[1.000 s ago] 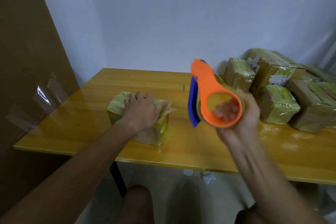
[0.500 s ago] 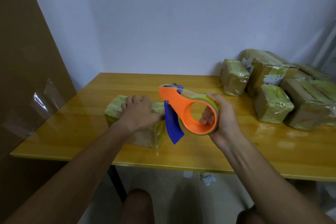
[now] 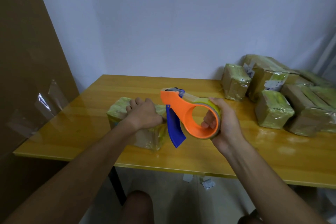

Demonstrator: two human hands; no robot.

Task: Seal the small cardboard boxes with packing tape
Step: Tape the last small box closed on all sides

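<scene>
Left hand (image 3: 143,114) presses the taped box (image 3: 138,127); right hand (image 3: 224,123) grips the tape dispenser (image 3: 183,112).

The left hand (image 3: 143,112) covers much of the top of the box (image 3: 131,127) beneath it, so the seam there cannot be seen, and its thumb is out of sight. The tape dispenser (image 3: 183,112) hides the box's right side. The right hand (image 3: 224,123) wraps the tape roll (image 3: 209,101), and only its fingertips (image 3: 207,123) show through the ring. At the right of the frame the pile of boxes (image 3: 291,96) is cut off by the edge, and their labels are too small to read. The table (image 3: 254,160) runs out at the right edge. Scraps on the floor (image 3: 207,183) below are too small to identify.
</scene>
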